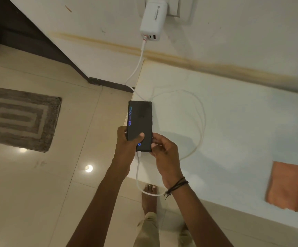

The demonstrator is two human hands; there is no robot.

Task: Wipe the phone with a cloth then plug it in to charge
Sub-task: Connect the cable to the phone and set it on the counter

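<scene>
Both hands (pixel 126 145) grip the phone (pixel 140 122), hiding its plugged cable (pixel 139 173) end.

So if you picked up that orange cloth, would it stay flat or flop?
The orange cloth would probably flop: it lies thin and flat on the white counter, with a wavy edge. It likely weighs little. It probably wouldn't roll or slide, being soft fabric.

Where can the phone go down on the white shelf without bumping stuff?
Bare room on the white shelf: the wide patch between the looped cable and the orange cloth, and along the wall. It's crowded at the shelf's left end, where both hands hold the phone.
</scene>
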